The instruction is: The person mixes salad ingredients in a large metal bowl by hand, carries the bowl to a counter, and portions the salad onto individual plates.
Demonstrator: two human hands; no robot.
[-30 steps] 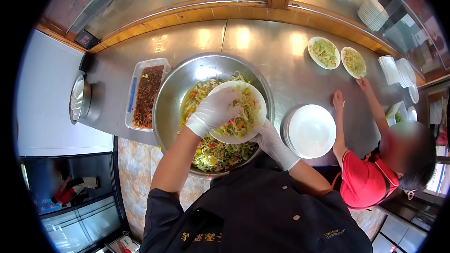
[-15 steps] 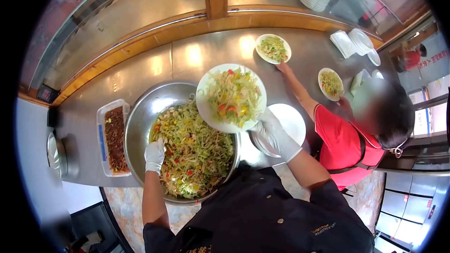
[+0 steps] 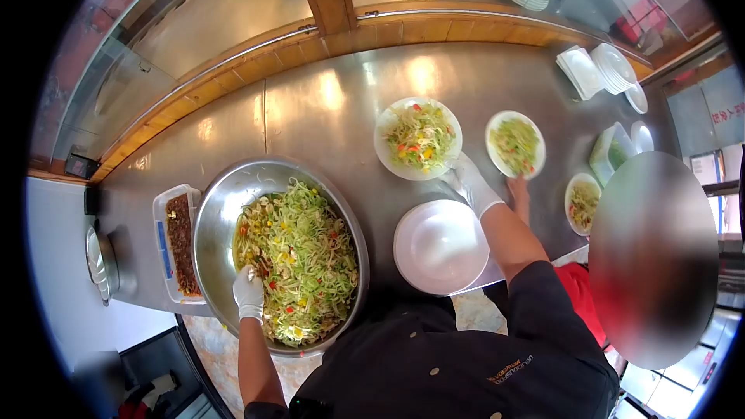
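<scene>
Right grip holding plate, left seemingly touching salad

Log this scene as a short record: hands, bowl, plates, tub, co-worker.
left hand: gloved, in the bowl, at the left edge of the salad
right hand: gloved, holding the left plate by its lower right rim
left plate: filled with salad; whether it rests on the counter is unclear
stack: white plates, right of the bowl
tub: clear, brown mix inside, left of the bowl
co-worker: hand at the middle plate, also filled
right plate: filled, beside the co-worker
</scene>
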